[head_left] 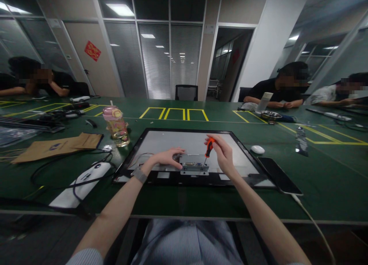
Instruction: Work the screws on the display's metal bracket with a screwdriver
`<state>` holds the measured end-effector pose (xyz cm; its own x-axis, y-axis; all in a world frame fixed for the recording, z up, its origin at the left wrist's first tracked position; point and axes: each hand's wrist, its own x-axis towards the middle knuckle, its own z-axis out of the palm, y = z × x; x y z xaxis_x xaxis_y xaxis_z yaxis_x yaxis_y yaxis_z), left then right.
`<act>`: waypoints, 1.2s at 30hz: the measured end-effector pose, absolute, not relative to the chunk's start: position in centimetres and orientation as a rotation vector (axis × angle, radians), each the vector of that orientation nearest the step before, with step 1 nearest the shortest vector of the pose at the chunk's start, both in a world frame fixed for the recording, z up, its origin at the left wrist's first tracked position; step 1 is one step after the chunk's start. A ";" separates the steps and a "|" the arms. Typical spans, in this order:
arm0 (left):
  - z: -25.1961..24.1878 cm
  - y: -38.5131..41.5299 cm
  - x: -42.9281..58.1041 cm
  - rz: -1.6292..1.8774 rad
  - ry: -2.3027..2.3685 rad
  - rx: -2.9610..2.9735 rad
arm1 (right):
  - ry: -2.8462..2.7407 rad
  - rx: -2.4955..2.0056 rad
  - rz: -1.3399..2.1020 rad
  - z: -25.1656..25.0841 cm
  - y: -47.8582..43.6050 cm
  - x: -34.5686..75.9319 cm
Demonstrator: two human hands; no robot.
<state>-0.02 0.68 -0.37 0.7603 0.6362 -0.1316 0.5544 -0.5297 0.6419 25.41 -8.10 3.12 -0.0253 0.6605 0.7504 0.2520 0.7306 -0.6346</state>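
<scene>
A flat monitor panel [161, 142] lies back-side up on the green table, its black frame towards me. A small metal connector board [194, 166] sits on its near middle. My left hand [166, 157] rests on the panel with fingers curled against the board's left end. My right hand [221, 154] is closed round an orange-handled screwdriver [209, 147], held upright with its tip down at the board's right side.
A black phone [278, 175] with a cable lies right of the panel, a white puck [257, 149] beyond it. On the left stand a pink bottle [116, 127], brown envelopes [57, 145], black cables and a white device [83, 182]. Other people sit at the far edges.
</scene>
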 end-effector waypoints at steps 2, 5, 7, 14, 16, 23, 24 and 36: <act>-0.2 0.6 0.0 0.151 0.893 2.252 | -1.609 -0.787 0.304 3.2 -8.0 25.4; -0.1 0.4 0.0 0.143 0.904 2.245 | -1.569 -0.838 0.149 3.2 -7.7 25.4; -0.1 0.4 0.0 0.142 0.903 2.250 | -1.544 -0.838 0.141 3.1 -7.7 25.5; -0.2 0.5 0.0 0.137 0.916 2.237 | -1.606 -0.767 0.401 2.9 -8.0 25.5; -0.1 0.5 0.0 0.140 0.923 2.228 | -1.606 -0.796 0.333 2.9 -7.9 25.3; -0.3 0.6 0.0 0.146 0.910 2.241 | -1.597 -0.852 0.171 3.2 -8.0 25.4; -0.3 0.6 0.0 0.139 0.912 2.244 | -1.609 -0.839 0.219 3.2 -8.1 25.5; -0.3 0.6 -0.1 0.122 0.918 2.243 | -1.601 -0.843 0.212 3.6 -7.8 25.7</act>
